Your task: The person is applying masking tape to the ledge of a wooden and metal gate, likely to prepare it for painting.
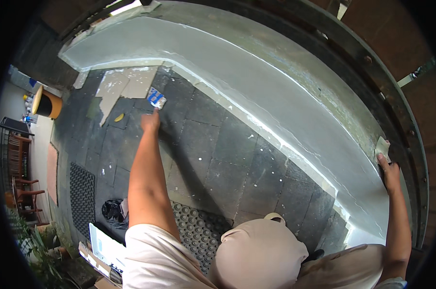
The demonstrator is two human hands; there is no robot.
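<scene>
I've got a yellow-orange drum with a black top point(56, 108) by the far left corner of the paved floor point(194, 144), and a salmon-coloured mat point(52, 173) further down that left edge. A dark textured mat point(82, 198) lies just in from it, with a crumpled black plastic bag point(113, 211) near its lower end. Past the edge I can see wooden chairs point(28, 192), plus leafy plants point(35, 248) toward the near left corner.
</scene>
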